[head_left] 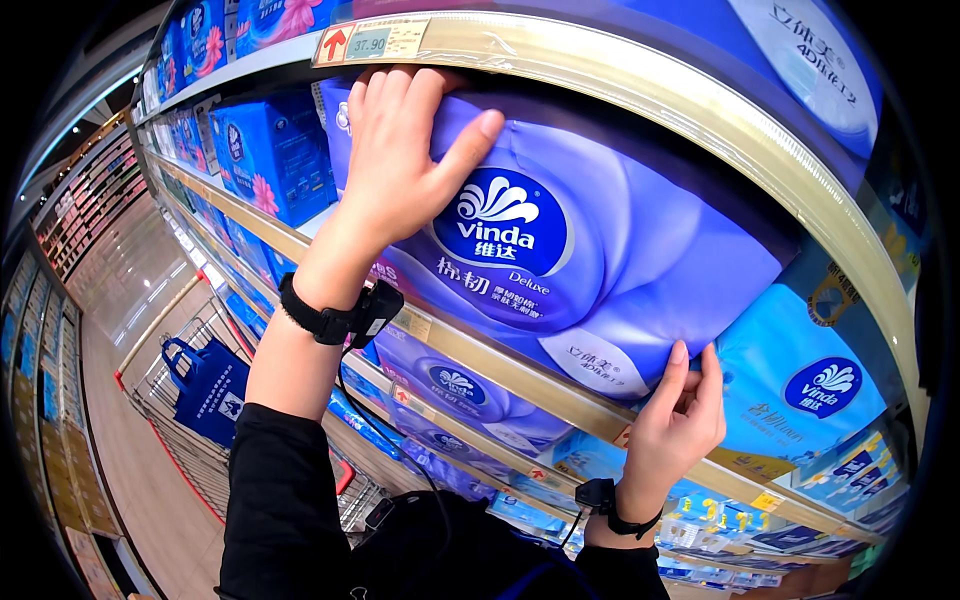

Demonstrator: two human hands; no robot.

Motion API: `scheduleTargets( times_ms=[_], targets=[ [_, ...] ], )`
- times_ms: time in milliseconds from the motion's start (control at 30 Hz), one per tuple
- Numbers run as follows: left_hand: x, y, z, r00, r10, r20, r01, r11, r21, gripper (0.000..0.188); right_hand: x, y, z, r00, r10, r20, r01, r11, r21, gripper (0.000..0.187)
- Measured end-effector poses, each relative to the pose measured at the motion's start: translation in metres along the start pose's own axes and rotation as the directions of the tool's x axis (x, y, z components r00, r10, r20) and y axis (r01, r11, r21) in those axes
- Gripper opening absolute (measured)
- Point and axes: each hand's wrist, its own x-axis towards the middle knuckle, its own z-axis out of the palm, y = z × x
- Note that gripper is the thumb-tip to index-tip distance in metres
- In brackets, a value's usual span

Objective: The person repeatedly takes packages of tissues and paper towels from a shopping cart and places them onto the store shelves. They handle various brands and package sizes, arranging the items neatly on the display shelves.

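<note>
A large purple plastic pack of tissues (610,270) with a dark blue oval logo sits on the shelf in front of me. My left hand (400,165) lies over its upper left part, the fingers hooked across the top edge and the thumb spread on the front; the fingertips are hidden behind. At the lower right corner, my right hand (682,415) pinches the pack between thumb and fingers. A light blue tissue pack (760,350) stands just right of that hand. Both wrists wear black straps with small devices.
The shelf edge above (600,60) carries a price tag (370,42) close over my left hand. Blue tissue boxes (270,155) fill the shelf to the left. Below left, a shopping cart (140,385) holding a blue bag (205,390) stands in the aisle. More purple packs (450,385) lie on the shelf beneath.
</note>
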Motion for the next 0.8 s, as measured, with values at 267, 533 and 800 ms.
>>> scheduleTargets(
  times_ms=[267,533,800],
  targets=[
    [-0.008,0.010,-0.022,0.998,0.030,-0.047,-0.030,0.999,0.021,0.055,-0.003,-0.003,-0.004,0.999,-0.047,0.019,0.045,0.996,0.079,0.038],
    [-0.022,0.016,-0.046,0.995,0.022,-0.095,-0.022,1.000,-0.005,0.043,0.002,-0.006,-0.016,0.995,-0.066,0.072,0.059,0.993,0.102,0.052],
    [-0.042,0.017,-0.064,0.984,0.020,-0.176,-0.026,0.999,-0.027,0.030,0.002,-0.004,-0.031,0.957,-0.280,0.071,0.280,0.960,0.004,0.062]
  ],
)
